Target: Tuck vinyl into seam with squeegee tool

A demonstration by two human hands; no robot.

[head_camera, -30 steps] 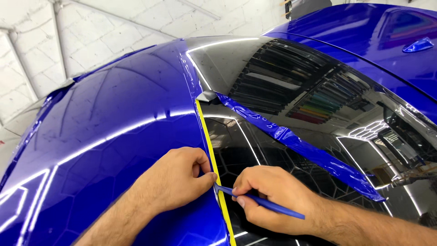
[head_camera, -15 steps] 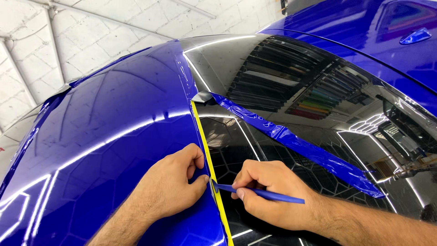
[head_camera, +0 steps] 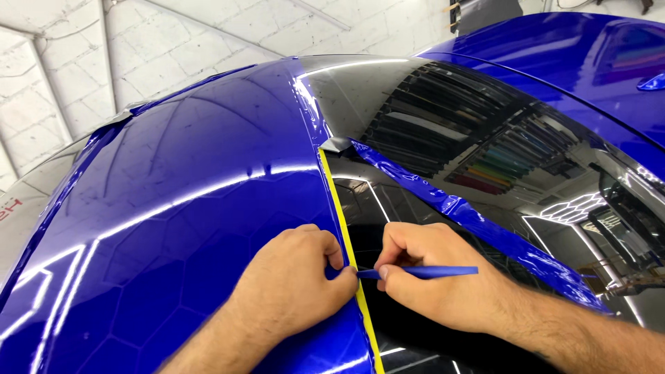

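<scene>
1. Blue vinyl film [head_camera: 208, 228] lies over the car panel, its edge meeting the yellow tape line [head_camera: 341, 228] beside the dark glass [head_camera: 443, 138]
2. We judge we're tucking that edge along the tape; next calls for a steady, light slide down the seam
3. Our right hand [head_camera: 436, 277] is closed in a pen grip on the slim blue tool [head_camera: 422, 272], tip at the tape
4. Our left hand [head_camera: 294, 280] pinches the film edge, fingers curled tight
5. Loose blue strip [head_camera: 478, 225] crosses the glass
</scene>
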